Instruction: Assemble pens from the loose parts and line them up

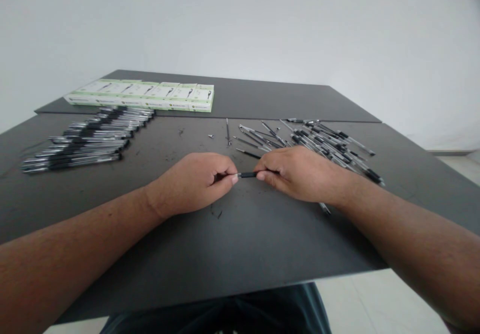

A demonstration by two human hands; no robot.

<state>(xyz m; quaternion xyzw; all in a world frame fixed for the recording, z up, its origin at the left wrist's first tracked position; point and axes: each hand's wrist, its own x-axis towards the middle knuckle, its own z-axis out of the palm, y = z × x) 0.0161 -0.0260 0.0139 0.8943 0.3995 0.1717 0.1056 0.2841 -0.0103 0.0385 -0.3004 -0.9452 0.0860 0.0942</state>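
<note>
Between my two hands lies a pen (248,175) with a black grip, held level just above the table. My left hand (198,181) pinches its left, tip end between thumb and forefinger. On the other side my right hand (296,174) is closed around the barrel, and the pen's far part is hidden under that hand; a clear end (325,208) shows below the right wrist. Just beyond my hands are loose pen refills (249,153) and a small pen tip (210,136).
At the left, finished-looking pens (90,139) lie in a slanting row. Behind them stand green and white boxes (142,94) side by side. A heap of pen barrels with black grips (330,146) spreads at the right. Dark scraps (217,214) dot the grey table (225,259).
</note>
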